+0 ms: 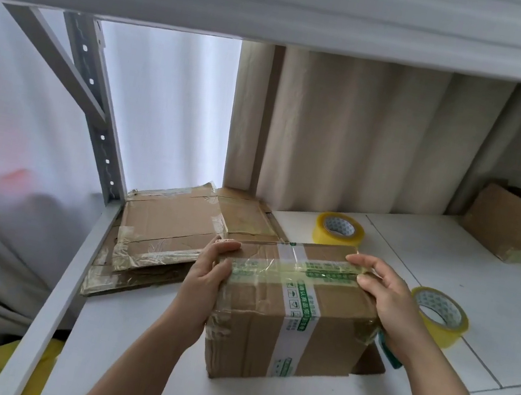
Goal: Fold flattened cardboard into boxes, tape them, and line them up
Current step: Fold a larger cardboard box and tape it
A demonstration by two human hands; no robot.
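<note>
I am working on a white shelf (449, 265) of a metal rack, pale curtains hanging behind it. The taped cardboard box (294, 314) sits upright right in front of me, its long axis running left to right across my view, so each end lies under one hand. My left hand (207, 275) grips the left end, fingers curled over the top edge and thumb on the side. My right hand (385, 289) rests on the right end of the top, fingers pressing the clear tape strip (309, 268) that runs lengthwise along the seam. The stack of flattened cardboard (176, 234) lies just beyond my left hand; two tape rolls, one behind the box (338, 229) and one near my right wrist (440, 316), sit on the right. Another folded box (512, 224) stands well apart at far right, so I judge this box should travel rightward to line up.
</note>
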